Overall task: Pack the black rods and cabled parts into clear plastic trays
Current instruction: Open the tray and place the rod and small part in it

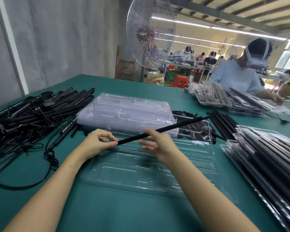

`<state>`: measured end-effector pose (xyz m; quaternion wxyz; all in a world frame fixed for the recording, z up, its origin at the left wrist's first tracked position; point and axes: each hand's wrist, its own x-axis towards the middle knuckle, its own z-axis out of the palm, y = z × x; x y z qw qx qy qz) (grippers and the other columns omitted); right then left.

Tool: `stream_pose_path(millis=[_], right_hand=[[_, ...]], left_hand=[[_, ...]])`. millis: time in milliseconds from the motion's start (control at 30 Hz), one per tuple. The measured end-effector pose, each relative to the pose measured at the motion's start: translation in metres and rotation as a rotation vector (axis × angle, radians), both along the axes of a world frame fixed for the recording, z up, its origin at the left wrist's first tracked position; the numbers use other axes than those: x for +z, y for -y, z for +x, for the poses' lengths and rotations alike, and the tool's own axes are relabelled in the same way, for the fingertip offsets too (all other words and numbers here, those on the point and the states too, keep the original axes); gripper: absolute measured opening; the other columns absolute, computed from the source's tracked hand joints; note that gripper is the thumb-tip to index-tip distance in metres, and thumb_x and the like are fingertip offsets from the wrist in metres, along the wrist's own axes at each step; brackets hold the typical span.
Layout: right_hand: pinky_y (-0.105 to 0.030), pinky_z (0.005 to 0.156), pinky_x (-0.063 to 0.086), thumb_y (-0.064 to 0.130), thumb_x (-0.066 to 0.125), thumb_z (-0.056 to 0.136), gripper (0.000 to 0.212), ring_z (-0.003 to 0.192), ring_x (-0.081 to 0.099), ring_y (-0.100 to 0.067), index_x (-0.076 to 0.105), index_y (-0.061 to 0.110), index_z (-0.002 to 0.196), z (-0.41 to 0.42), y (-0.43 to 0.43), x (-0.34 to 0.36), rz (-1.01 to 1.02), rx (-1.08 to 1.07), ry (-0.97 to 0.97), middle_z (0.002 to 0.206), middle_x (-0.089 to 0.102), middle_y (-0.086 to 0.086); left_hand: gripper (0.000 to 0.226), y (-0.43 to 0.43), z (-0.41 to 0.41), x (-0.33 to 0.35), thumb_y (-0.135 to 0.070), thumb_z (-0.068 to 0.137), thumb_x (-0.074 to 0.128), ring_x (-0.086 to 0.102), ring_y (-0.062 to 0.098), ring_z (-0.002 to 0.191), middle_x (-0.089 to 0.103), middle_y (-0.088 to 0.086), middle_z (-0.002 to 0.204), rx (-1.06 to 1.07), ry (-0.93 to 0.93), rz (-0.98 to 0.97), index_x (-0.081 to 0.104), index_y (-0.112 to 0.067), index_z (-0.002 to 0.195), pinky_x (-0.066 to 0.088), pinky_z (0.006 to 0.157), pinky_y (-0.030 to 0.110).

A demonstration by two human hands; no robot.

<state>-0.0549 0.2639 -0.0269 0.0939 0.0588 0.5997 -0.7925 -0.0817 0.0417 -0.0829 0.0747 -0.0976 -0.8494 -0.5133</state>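
Observation:
A long black rod (177, 125) is held slanted above an empty clear plastic tray (141, 171) that lies on the green table in front of me. My left hand (99, 143) pinches the rod's near end between thumb and fingers. My right hand (156, 143) grips the rod near its middle and is blurred. The rod's far end points up and right. A stack of empty clear trays (129, 111) stands just behind. A heap of black cabled parts (28, 118) lies at the left. Loose black rods (223, 123) lie at the right.
Filled trays (264, 158) are piled at the right edge. Another stack of filled trays (228, 97) sits at the back right, in front of a seated person (238, 76) in a light shirt. A large standing fan (151, 34) rises behind the table.

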Motion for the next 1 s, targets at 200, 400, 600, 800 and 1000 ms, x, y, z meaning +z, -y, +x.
stream_pose_path(millis=[200, 400, 600, 800, 1000], right_hand=[[-0.023, 0.044, 0.044, 0.022, 0.057, 0.091, 0.021, 0.067, 0.054, -0.018, 0.050, 0.008, 0.105, 0.002, -0.103, 0.011, 0.003, -0.511, 0.101, 0.093, 0.049, -0.007], [-0.023, 0.047, 0.033, 0.010, 0.044, 0.093, 0.017, 0.055, 0.044, -0.016, 0.050, 0.008, 0.077, 0.020, -0.175, 0.009, 0.285, -0.661, 0.100, 0.077, 0.052, -0.006], [-0.017, 0.039, 0.041, 0.001, 0.066, 0.082, 0.012, 0.051, 0.050, -0.018, 0.061, 0.007, 0.074, 0.032, -0.184, -0.012, 0.848, -0.305, -0.037, 0.068, 0.059, -0.007], [-0.026, 0.060, 0.048, 0.002, 0.074, 0.071, 0.017, 0.061, 0.057, -0.018, 0.061, 0.011, 0.067, 0.024, -0.179, -0.021, 1.047, -0.216, -0.107, 0.065, 0.063, -0.005], [-0.022, 0.038, 0.045, -0.006, 0.051, 0.086, 0.018, 0.049, 0.053, -0.017, 0.053, 0.009, 0.076, 0.004, -0.195, -0.015, 0.868, -0.310, -0.069, 0.072, 0.056, -0.009]], left_hand=[[0.017, 0.002, 0.002, 0.003, -0.017, 0.068, 0.084, 0.063, 0.007, 0.092, 0.060, -0.009, 0.105, -0.007, 0.025, -0.021, 0.076, -0.033, 0.069, 0.042, 0.071, 0.012], [0.018, -0.001, 0.002, 0.002, -0.014, 0.068, 0.084, 0.065, 0.002, 0.082, 0.062, -0.008, 0.095, -0.058, -0.010, -0.085, 0.075, -0.029, 0.066, 0.045, 0.071, 0.008], [0.016, -0.007, 0.005, 0.002, -0.016, 0.069, 0.083, 0.063, -0.003, 0.067, 0.065, -0.014, 0.079, -0.024, -0.031, -0.072, 0.072, -0.025, 0.063, 0.044, 0.068, 0.015], [0.011, 0.000, 0.005, -0.004, -0.027, 0.075, 0.078, 0.039, 0.004, 0.042, 0.055, 0.003, 0.061, 0.053, -0.004, -0.002, 0.068, -0.026, 0.071, 0.033, 0.046, 0.018], [0.025, 0.007, 0.007, -0.001, -0.004, 0.072, 0.078, 0.050, 0.016, 0.071, 0.060, 0.006, 0.089, 0.118, -0.041, 0.146, 0.065, -0.022, 0.083, 0.043, 0.069, 0.026]])
